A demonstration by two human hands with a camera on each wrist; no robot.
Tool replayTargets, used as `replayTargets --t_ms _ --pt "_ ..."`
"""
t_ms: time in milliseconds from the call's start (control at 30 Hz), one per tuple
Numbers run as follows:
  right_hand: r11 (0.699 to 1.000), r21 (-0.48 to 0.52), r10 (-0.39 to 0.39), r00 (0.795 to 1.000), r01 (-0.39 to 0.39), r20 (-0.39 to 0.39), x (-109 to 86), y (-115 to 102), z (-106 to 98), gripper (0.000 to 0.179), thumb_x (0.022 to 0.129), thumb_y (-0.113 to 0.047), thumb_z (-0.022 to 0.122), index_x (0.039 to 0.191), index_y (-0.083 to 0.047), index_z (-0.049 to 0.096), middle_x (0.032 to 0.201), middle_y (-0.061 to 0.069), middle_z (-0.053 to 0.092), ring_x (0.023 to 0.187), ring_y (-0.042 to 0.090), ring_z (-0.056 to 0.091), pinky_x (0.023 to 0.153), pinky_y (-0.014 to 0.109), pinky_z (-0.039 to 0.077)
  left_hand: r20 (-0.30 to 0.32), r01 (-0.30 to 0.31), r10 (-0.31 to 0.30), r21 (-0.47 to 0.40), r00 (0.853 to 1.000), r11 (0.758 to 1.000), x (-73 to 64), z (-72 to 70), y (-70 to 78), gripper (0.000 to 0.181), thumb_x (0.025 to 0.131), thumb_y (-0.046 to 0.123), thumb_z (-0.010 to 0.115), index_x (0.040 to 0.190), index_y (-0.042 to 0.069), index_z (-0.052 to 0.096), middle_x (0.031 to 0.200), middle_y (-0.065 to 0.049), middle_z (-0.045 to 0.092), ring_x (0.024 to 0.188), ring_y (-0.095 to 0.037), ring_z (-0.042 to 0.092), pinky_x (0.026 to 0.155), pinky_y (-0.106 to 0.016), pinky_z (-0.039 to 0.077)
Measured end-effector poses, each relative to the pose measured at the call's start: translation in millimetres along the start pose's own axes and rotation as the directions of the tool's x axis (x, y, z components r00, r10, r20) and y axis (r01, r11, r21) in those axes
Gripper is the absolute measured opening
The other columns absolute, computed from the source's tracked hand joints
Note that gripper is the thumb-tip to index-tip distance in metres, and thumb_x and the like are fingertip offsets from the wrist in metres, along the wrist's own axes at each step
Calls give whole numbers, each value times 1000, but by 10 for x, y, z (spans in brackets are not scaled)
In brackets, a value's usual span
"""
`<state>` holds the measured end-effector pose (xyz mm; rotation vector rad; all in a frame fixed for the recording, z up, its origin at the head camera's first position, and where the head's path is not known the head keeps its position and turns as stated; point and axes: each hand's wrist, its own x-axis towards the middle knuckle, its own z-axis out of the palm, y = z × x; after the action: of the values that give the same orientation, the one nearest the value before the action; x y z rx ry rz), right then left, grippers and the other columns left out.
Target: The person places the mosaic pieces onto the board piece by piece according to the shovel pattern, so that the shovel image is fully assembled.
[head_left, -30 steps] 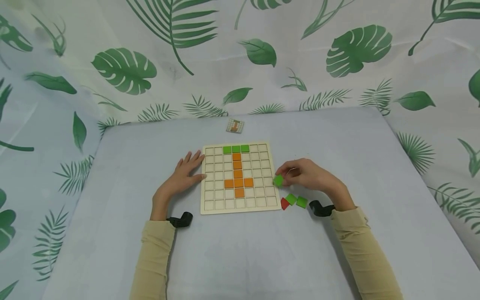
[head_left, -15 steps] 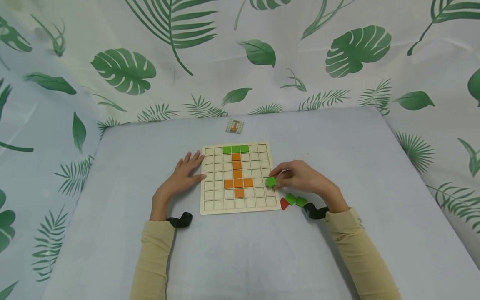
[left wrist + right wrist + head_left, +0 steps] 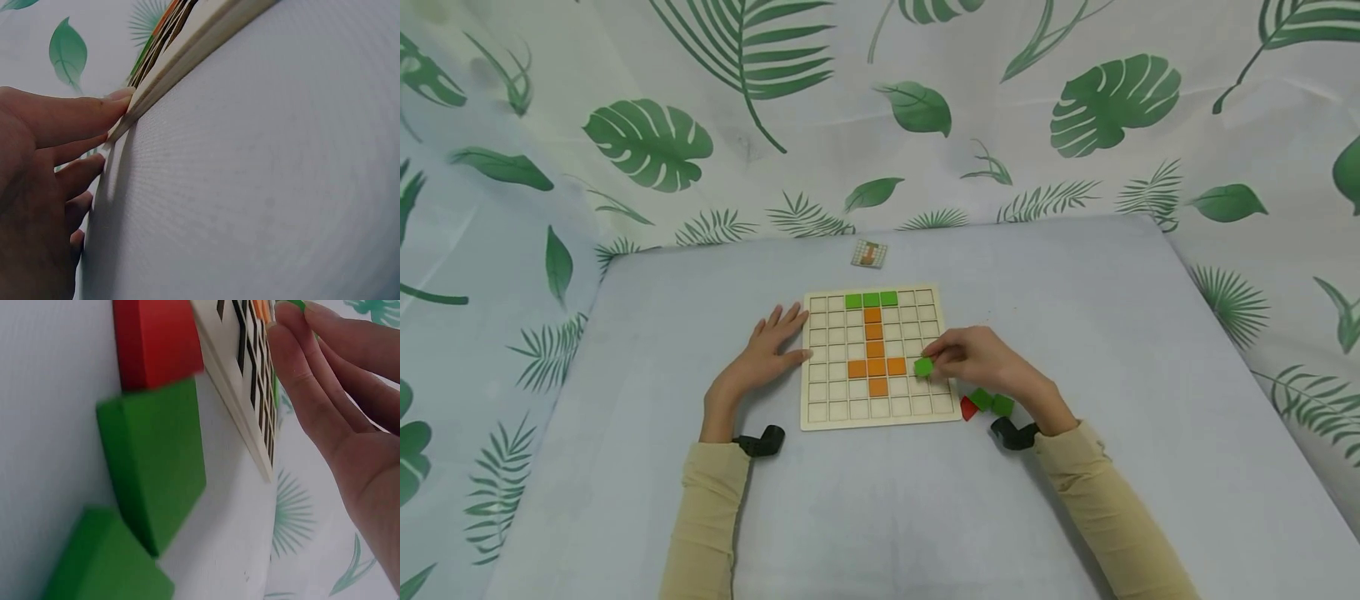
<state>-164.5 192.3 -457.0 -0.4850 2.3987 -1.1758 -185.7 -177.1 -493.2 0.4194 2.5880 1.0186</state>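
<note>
A square wooden grid board [image 3: 835,421] lies mid-table. Three green tiles [image 3: 871,300] fill part of its far row, and several orange tiles [image 3: 875,350] form a cross shape below them. My right hand [image 3: 981,358] pinches a green square tile [image 3: 923,367] between thumb and fingertips, over the board's right part. In the right wrist view only a sliver of that tile [image 3: 294,304] shows at the fingertips. At the board's left edge my left hand [image 3: 763,354] lies with fingers spread; its thumb [image 3: 94,115] touches the rim in the left wrist view.
Beside the board's near right corner lie two loose green tiles [image 3: 992,402] and a red piece [image 3: 968,407]. A small card with a printed orange pattern [image 3: 869,253] lies beyond the board. A leaf-print cloth [image 3: 820,108] hangs behind the table.
My right hand has carried the pinched green tile leftward, from the board's right edge to over its right-hand squares. The left hand and the board have stayed put.
</note>
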Motion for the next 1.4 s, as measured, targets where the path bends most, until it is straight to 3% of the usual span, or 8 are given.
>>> replayTargets --t_ms 133,567,967,1267,1400 --pt "1000 -1 -21 1000 21 -5 0 -37 55 26 91 -3 76 116 -1 74 101 8 76 92 17 72 83 31 60 0 4 -4 1 1000 1000 2 4 1 74 102 24 62 163 5 25 173 -14 12 161 -35 -5 130 -51 -8" --pt "999 20 -38 999 38 -5 3 -165 228 26 87 -3 80 112 -2 74 99 6 75 87 14 70 80 25 59 -2 5 -5 -11 1000 1000 -4 -7 5 74 102 24 62 163 5 25 173 -14 12 161 -35 -5 130 -51 -9" --pt "992 -51 -119 993 118 -20 38 -171 372 23 88 -1 79 110 2 74 100 10 75 85 13 69 77 25 57 3 4 -4 -11 1000 1000 1 -2 -5 74 103 25 62 164 6 24 173 -13 11 161 -34 -6 130 -51 -9" --pt "993 -107 -48 997 42 -54 56 -220 467 22 86 1 78 108 0 75 95 6 73 80 11 65 71 22 54 3 -4 4 -11 1000 1000 19 12 -25 74 103 25 61 164 6 24 173 -14 11 161 -35 -6 130 -52 -9" --pt "987 -144 -81 995 72 -58 60 -226 474 21 85 2 79 106 1 76 93 5 71 78 10 62 69 22 53 3 -6 6 -17 1000 1000 13 8 -23 74 103 24 61 164 5 24 173 -14 10 161 -35 -6 130 -52 -9"
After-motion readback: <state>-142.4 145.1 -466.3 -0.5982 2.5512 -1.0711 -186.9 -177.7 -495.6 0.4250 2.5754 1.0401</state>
